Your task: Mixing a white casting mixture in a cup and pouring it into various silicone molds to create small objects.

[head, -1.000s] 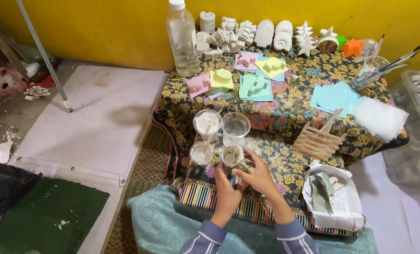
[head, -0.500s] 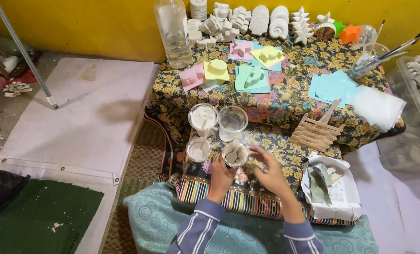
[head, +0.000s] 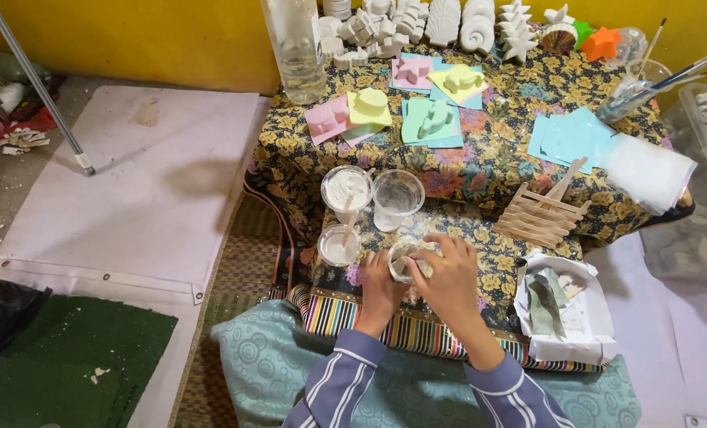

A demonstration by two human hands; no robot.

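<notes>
Cup of mix sits gripped between my left hand and right hand, fingers curled shut around it; pastel moulds far off look unfilled, powder cup full.

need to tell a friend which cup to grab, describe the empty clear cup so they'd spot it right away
Start at the low table with the flowered cloth and go to the cluster of cups near its front edge. The empty clear cup stands beside the cup of white powder, above the two hands. Its neighbours hold white stuff; this one is see-through and bare.
</notes>
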